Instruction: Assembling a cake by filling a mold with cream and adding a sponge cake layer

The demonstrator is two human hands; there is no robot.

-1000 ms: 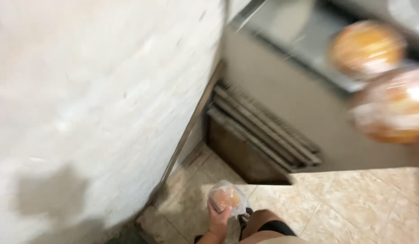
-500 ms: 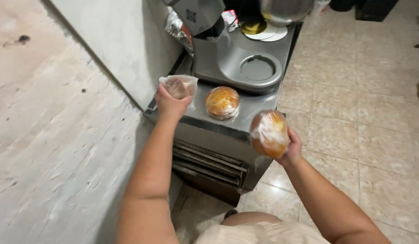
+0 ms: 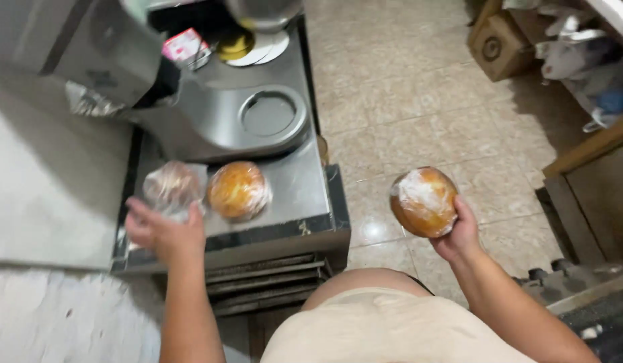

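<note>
Wrapped bun (image 3: 171, 188) lies on the table (image 3: 294, 202), just beside a second bun (image 3: 238, 190). Left hand (image 3: 162, 232) spread, fingertips at its wrap. Right hand (image 3: 457, 232) grips a third bun (image 3: 423, 202) above the floor (image 3: 405, 101).

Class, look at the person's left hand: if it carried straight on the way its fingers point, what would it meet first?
The left hand would probably first meet the wrapped bun just beyond its fingertips on the metal counter; contact is unclear.

wrapped bun (image 3: 424, 202): round, golden, held up | wrapped bun (image 3: 171, 186): on steel counter (image 3: 294, 195)
</note>
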